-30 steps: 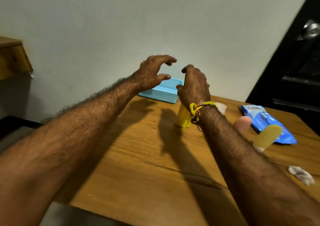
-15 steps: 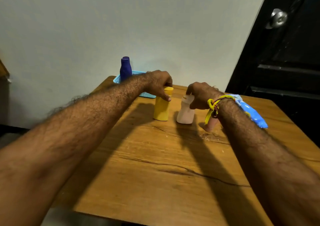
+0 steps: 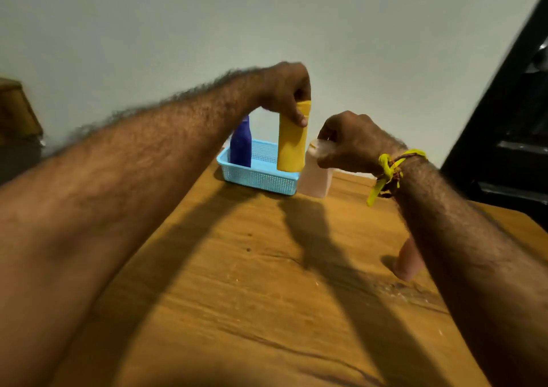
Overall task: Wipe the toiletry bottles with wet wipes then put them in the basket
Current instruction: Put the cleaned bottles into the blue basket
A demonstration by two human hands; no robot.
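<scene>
A wooden table (image 3: 267, 283) against a pale wall (image 3: 385, 46) — a black door (image 3: 510, 126) at right, wooden furniture (image 3: 16, 111) at left.

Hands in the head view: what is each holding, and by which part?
Left hand grips the yellow bottle by its cap end. Right hand grips the pale pink bottle by its top.

The whole view is motion-blurred. The right arm (image 3: 462, 256) hides most of a pink bottle (image 3: 407, 260). The left hand (image 3: 286, 90) covers the yellow bottle (image 3: 292, 143) top; the blue bottle (image 3: 240, 142) top is hidden too.
</scene>
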